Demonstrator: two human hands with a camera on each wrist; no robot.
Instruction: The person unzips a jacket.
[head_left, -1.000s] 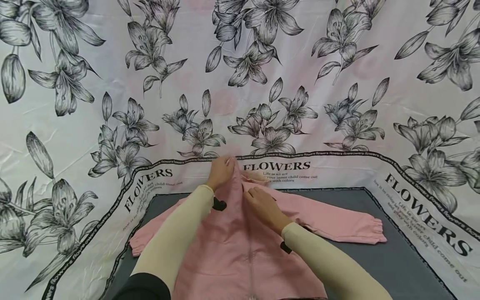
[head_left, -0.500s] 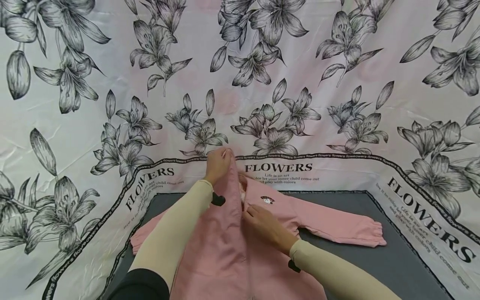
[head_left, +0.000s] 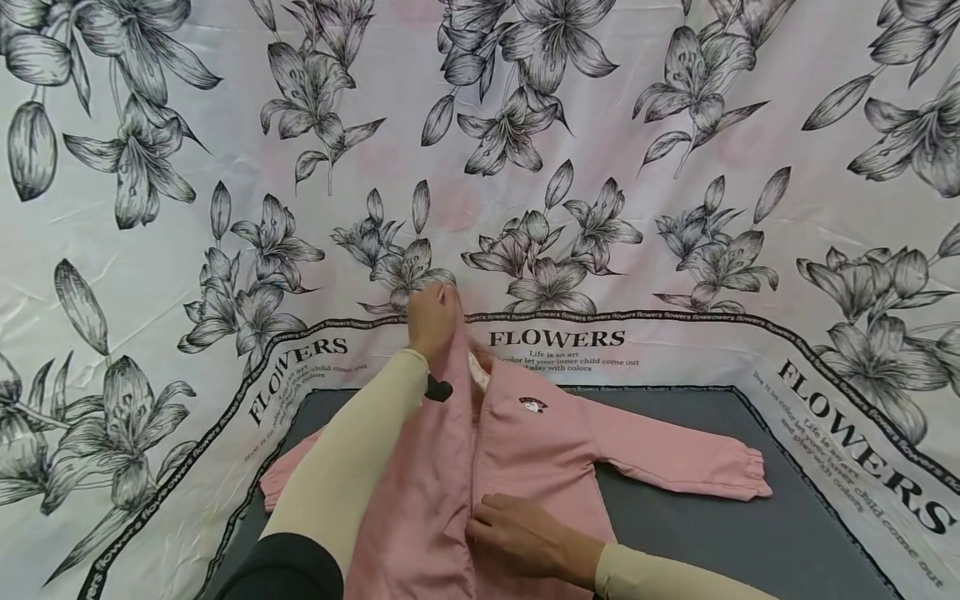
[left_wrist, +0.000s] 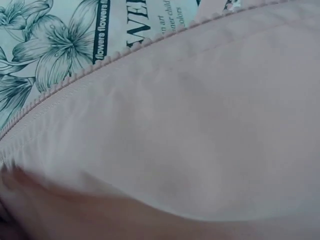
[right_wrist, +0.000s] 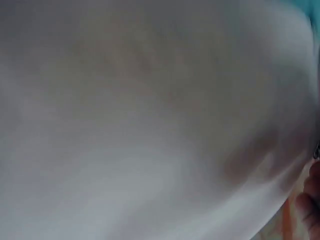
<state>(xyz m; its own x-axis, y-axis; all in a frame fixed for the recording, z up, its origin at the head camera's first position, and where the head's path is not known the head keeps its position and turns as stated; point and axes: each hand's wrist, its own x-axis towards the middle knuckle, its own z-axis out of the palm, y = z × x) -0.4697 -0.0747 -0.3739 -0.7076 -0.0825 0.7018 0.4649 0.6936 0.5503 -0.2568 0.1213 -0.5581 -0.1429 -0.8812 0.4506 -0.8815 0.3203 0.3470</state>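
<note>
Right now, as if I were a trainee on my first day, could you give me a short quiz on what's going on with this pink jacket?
1. Multiple choice. At the collar, the front of the pink jacket is:
A) zipped shut
B) parted
C) covered by a towel

2. True or false? In the head view, the left-hand grip is higher up the picture than the right-hand grip.

3. Fill in the blank. In large capitals, the floral cloth behind the pink jacket repeats the word ____.

Key:
1. B
2. True
3. FLOWERS
</note>
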